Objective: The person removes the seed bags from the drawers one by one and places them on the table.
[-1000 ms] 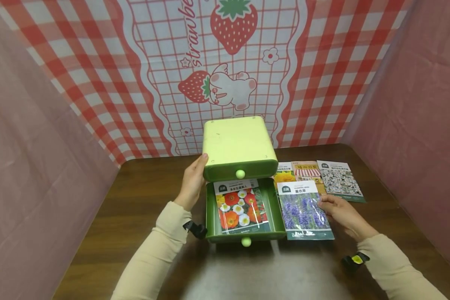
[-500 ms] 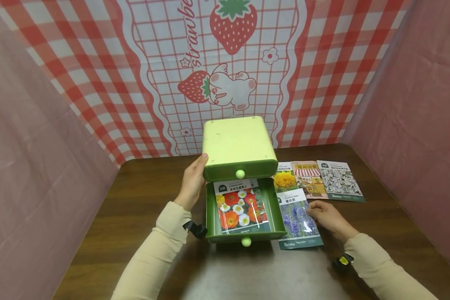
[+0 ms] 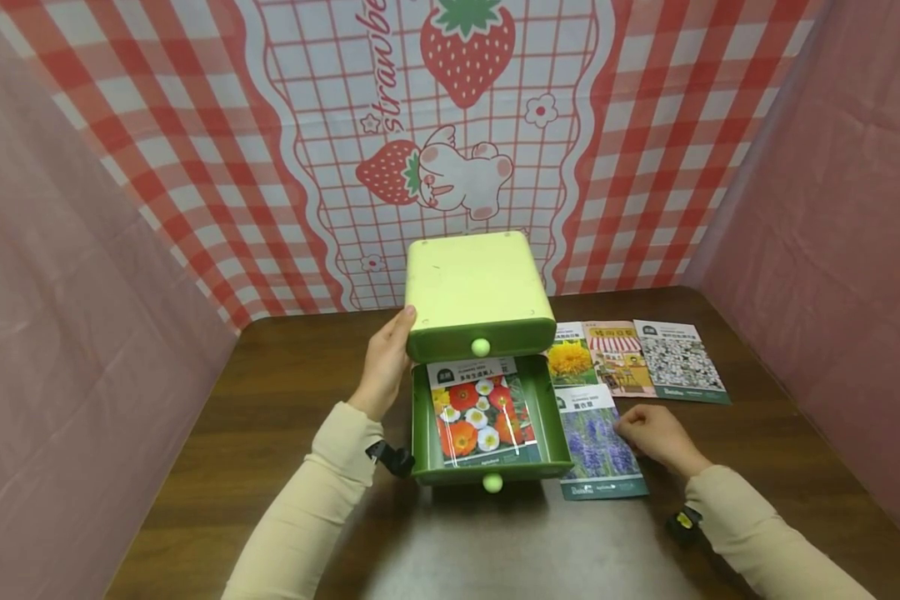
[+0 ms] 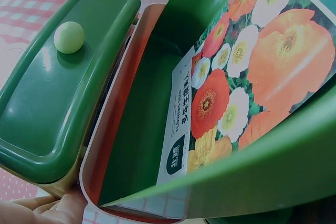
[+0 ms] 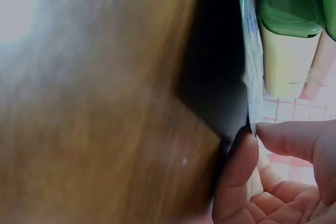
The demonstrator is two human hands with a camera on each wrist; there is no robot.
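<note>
Packet, lavender: just right of drawer. Right grip: closed, thumb to finger, on packet's edge; light, level pinch should spare creases. Left grip: against case; finger curl mostly hidden, cannot tell.

"strawbe" runs sideways down the cloth at upper middle; lower centre, the poppy packet reads "FLOWERS SEED" – "多年生虞美人"; lower right, the lavender packet says "薰衣草" – and "Beishu" along its foot.

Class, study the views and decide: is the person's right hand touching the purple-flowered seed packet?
Touching. The right wrist view shows it: the right hand pinches the edge of the purple-flowered packet.
</note>
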